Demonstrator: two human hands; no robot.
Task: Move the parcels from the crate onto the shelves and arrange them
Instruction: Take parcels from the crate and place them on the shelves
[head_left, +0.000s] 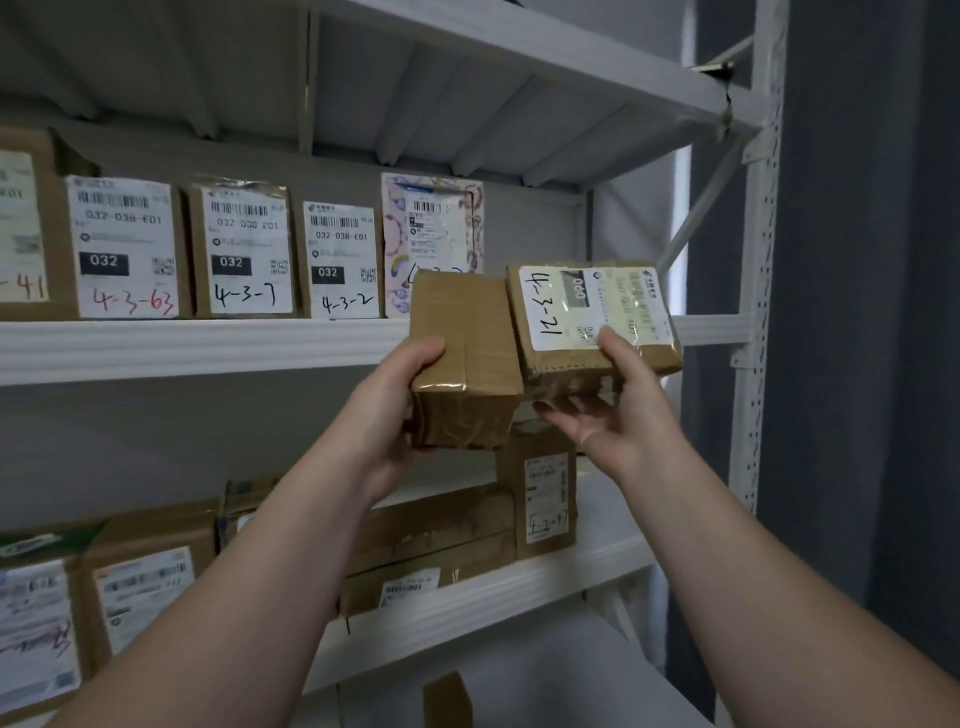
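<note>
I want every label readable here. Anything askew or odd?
The labelled parcel held by the right hand is turned sideways, its handwritten code running vertically, unlike the upright labels on the shelved boxes. The plain parcel in the left hand shows only taped cardboard.

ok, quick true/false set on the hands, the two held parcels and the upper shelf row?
1. The left hand holds a plain parcel and the right hand holds a labelled parcel. True.
2. The plain parcel shows a white label to the camera. False: only brown tape and card show. The white label is on the labelled parcel.
3. Both held parcels rest on the shelf. False: the hands hold them up in front of its edge.
4. A patterned parcel stands at the right end of the upper row. True.
5. The 4-3-7 parcel stands left of the 4-3-63 parcel. False: it stands to its right.
</note>
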